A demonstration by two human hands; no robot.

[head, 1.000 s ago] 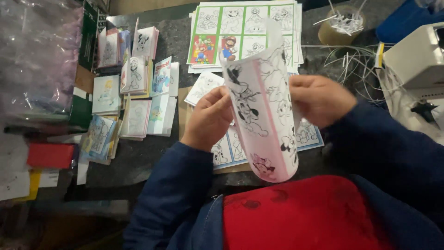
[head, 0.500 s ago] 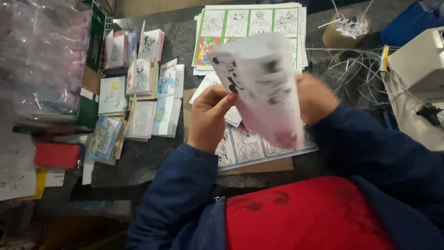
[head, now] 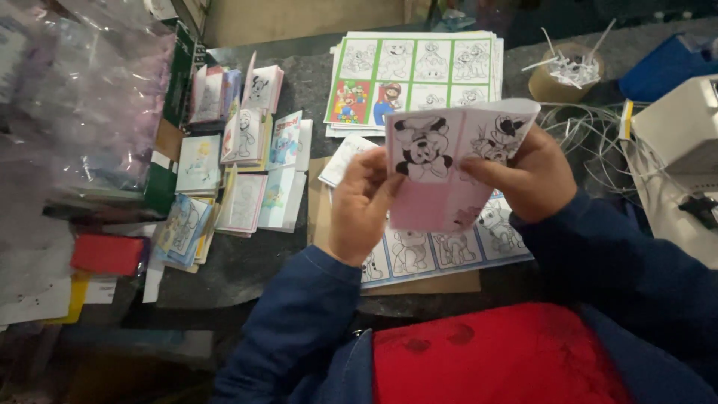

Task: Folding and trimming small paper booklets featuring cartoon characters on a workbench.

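Now, sheet: the pink sheet (head: 441, 168) with black cartoon drawings is held up in the air, above the table and in front of the person's chest.
Left hand: the left hand (head: 361, 206) pinches the sheet's left edge, thumb in front, fingers tucked behind.
Right hand: the right hand (head: 527, 178) grips the right side, fingers curled around the paper.
Fold: the sheet looks bent over on itself, so the folding seems partly done; the edges do not look pressed flat yet.
Done work: small folded booklets (head: 247, 168) sit in piles to the left, so many look finished.
Left to do: a flat sheet with a blue border (head: 449, 251) lies under the hands, and a stack of green-edged picture sheets (head: 415, 78) waits farther back, not folded.
Table: the dark table (head: 247, 265) holds it all.
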